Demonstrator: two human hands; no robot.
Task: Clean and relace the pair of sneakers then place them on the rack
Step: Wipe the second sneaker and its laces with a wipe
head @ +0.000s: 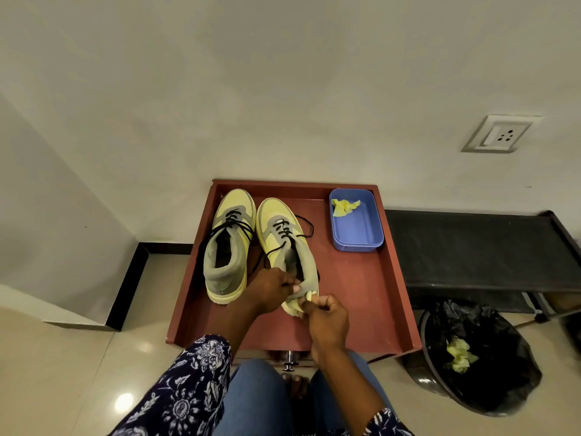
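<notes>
Two yellow and grey sneakers stand side by side on a reddish-brown tray-like table top (371,297), toes toward the wall. The left sneaker (228,243) stands free, its black laces loose. My left hand (270,289) grips the heel collar of the right sneaker (283,243). My right hand (323,313) pinches a small yellow cloth (309,295) against that sneaker's heel. The heel's lower part is hidden behind my hands.
A blue plastic tub (358,231) holding a crumpled yellow cloth (344,206) sits at the table's back right. A black low rack (478,247) stands to the right. A bin lined with a black bag (484,360) holds yellow waste. The wall lies close behind.
</notes>
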